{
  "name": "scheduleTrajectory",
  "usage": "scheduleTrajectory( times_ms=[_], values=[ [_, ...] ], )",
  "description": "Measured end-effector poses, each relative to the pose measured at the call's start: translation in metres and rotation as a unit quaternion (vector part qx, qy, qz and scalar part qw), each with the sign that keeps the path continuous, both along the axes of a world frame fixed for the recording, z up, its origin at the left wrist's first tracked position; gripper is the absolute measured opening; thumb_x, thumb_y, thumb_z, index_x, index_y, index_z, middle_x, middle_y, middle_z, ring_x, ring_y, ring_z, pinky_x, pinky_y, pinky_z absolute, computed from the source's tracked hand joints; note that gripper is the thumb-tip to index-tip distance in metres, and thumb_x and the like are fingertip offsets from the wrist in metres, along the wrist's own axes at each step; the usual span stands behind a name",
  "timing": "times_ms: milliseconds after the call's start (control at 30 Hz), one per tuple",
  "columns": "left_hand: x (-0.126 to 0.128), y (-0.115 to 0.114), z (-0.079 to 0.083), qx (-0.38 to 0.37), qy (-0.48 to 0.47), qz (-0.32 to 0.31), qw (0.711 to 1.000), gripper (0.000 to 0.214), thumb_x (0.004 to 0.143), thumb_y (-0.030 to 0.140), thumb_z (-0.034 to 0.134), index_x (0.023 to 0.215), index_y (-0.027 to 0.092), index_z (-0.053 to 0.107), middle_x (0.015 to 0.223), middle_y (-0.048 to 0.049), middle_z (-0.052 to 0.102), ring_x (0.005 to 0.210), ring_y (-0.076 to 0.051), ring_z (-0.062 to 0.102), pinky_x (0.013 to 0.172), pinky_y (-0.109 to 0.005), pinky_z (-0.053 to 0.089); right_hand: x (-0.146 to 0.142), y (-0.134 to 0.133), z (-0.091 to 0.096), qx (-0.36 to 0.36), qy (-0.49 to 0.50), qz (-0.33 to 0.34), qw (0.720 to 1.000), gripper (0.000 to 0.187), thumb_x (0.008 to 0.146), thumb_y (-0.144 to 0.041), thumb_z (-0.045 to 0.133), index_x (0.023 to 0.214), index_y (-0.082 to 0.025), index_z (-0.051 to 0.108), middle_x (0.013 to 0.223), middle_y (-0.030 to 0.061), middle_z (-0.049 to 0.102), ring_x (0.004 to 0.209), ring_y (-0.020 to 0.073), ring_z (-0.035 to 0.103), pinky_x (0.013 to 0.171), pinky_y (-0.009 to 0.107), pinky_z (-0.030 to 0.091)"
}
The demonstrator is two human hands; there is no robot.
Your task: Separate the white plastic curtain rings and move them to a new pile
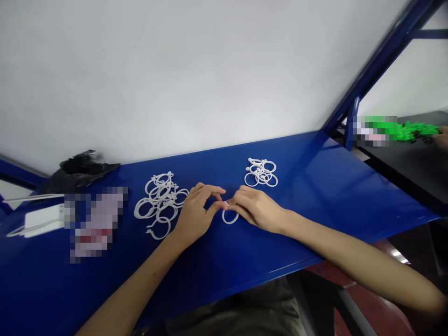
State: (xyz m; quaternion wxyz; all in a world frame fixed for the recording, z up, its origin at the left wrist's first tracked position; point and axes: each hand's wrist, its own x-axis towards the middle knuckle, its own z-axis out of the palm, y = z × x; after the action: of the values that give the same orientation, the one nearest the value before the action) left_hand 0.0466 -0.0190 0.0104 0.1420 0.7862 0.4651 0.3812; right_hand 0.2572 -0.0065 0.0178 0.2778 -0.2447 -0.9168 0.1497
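Observation:
Between my two hands is a white plastic ring (230,217), its loop hanging below the fingertips. My left hand (199,208) pinches the ring's top end with thumb and finger. From the other side, my right hand (256,208) grips the same end, its fingers bent together. The small clasp part is mostly hidden by the fingertips. Just left of my left hand lies a loose pile of similar white rings (163,200), some with open ends. Beyond my right hand is a smaller group of white rings (261,172) with little knobs.
A blue table (301,186) meets a pale wall. At the left are a black plastic bag (79,170), a white box with cable (44,220) and a blurred-out item (101,219). Right, past a blue frame post, green pieces (416,130) lie near another person's hand (441,137).

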Motion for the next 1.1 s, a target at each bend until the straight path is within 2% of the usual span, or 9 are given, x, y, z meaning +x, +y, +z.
scheduleTrajectory(
  times_ms=[133, 300, 367, 467, 567, 633, 800, 967, 1100],
  values=[
    [0.0, -0.005, 0.004, 0.035, 0.051, -0.023, 0.998, 0.014, 0.094, 0.028, 0.059, 0.084, 0.023, 0.065, 0.082, 0.0017, 0.071, 0.087, -0.019, 0.059, 0.082, -0.036, 0.044, 0.0, -0.007, 0.002, 0.069, -0.029, 0.015, 0.997, 0.029, 0.104, -0.022, 0.038, 0.091, -0.013, 0.061, 0.078, 0.0061, 0.06, 0.073, 0.0159, 0.048, 0.067, 0.028, 0.045],
    [0.002, -0.006, 0.003, 0.08, 0.116, -0.041, 0.989, 0.022, 0.099, 0.029, 0.048, 0.087, 0.022, 0.065, 0.086, -0.0008, 0.072, 0.087, -0.02, 0.058, 0.08, -0.037, 0.042, -0.002, -0.007, 0.004, 0.104, -0.044, 0.0, 0.994, 0.033, 0.105, -0.024, 0.038, 0.086, -0.012, 0.063, 0.075, 0.0066, 0.061, 0.071, 0.0164, 0.048, 0.067, 0.029, 0.045],
    [0.001, -0.003, 0.003, 0.087, 0.161, -0.01, 0.983, 0.026, 0.099, 0.035, 0.047, 0.092, 0.021, 0.066, 0.09, -0.0032, 0.072, 0.089, -0.023, 0.057, 0.081, -0.039, 0.042, -0.002, 0.0, 0.004, 0.093, -0.035, -0.023, 0.995, 0.031, 0.104, -0.026, 0.04, 0.091, -0.012, 0.065, 0.079, 0.0071, 0.063, 0.074, 0.0167, 0.051, 0.069, 0.029, 0.046],
    [-0.005, 0.002, 0.006, 0.087, 0.255, 0.082, 0.959, 0.035, 0.098, 0.046, 0.046, 0.103, 0.018, 0.067, 0.099, -0.0089, 0.071, 0.096, -0.029, 0.056, 0.083, -0.043, 0.042, 0.004, 0.015, 0.002, 0.077, 0.001, -0.068, 0.995, 0.025, 0.103, -0.026, 0.045, 0.104, -0.014, 0.067, 0.091, 0.0086, 0.067, 0.083, 0.0186, 0.057, 0.077, 0.032, 0.049],
    [-0.019, 0.006, 0.012, 0.062, 0.35, 0.176, 0.918, 0.044, 0.097, 0.05, 0.044, 0.108, 0.014, 0.066, 0.102, -0.0148, 0.068, 0.101, -0.035, 0.055, 0.083, -0.048, 0.04, 0.018, 0.033, -0.001, 0.07, 0.053, -0.155, 0.984, 0.023, 0.101, -0.025, 0.049, 0.108, -0.017, 0.068, 0.096, 0.0084, 0.067, 0.087, 0.0196, 0.061, 0.08, 0.034, 0.051],
    [-0.029, 0.009, 0.013, 0.035, 0.39, 0.196, 0.899, 0.043, 0.095, 0.049, 0.047, 0.109, 0.013, 0.066, 0.1, -0.016, 0.068, 0.103, -0.038, 0.054, 0.085, -0.05, 0.039, 0.03, 0.045, -0.003, 0.062, 0.076, -0.218, 0.971, 0.022, 0.099, -0.024, 0.051, 0.108, -0.017, 0.07, 0.095, 0.0078, 0.066, 0.082, 0.0183, 0.062, 0.075, 0.032, 0.051],
    [-0.037, 0.011, 0.004, -0.002, 0.391, 0.099, 0.915, 0.027, 0.095, 0.031, 0.049, 0.113, 0.019, 0.064, 0.102, -0.0102, 0.068, 0.104, -0.032, 0.055, 0.093, -0.051, 0.033, 0.051, 0.066, -0.012, 0.048, 0.053, -0.32, 0.945, 0.021, 0.094, -0.023, 0.057, 0.106, -0.017, 0.073, 0.087, 0.0063, 0.065, 0.074, 0.0182, 0.06, 0.073, 0.033, 0.05],
    [-0.026, 0.008, -0.002, 0.019, 0.326, -0.018, 0.945, 0.028, 0.096, 0.021, 0.048, 0.119, 0.025, 0.063, 0.108, -0.0059, 0.069, 0.105, -0.026, 0.053, 0.094, -0.046, 0.031, 0.05, 0.074, -0.019, 0.051, 0.01, -0.34, 0.939, 0.023, 0.094, -0.027, 0.056, 0.11, -0.017, 0.07, 0.094, 0.008, 0.068, 0.088, 0.0239, 0.058, 0.085, 0.039, 0.048],
    [-0.021, 0.007, -0.002, 0.026, 0.286, -0.054, 0.956, 0.025, 0.096, 0.024, 0.052, 0.118, 0.024, 0.064, 0.105, -0.0051, 0.07, 0.103, -0.024, 0.054, 0.092, -0.042, 0.034, 0.047, 0.073, -0.018, 0.068, 0.019, -0.345, 0.936, 0.025, 0.096, -0.032, 0.054, 0.109, -0.018, 0.07, 0.099, 0.0098, 0.067, 0.091, 0.0253, 0.054, 0.087, 0.041, 0.046]
  ],
)
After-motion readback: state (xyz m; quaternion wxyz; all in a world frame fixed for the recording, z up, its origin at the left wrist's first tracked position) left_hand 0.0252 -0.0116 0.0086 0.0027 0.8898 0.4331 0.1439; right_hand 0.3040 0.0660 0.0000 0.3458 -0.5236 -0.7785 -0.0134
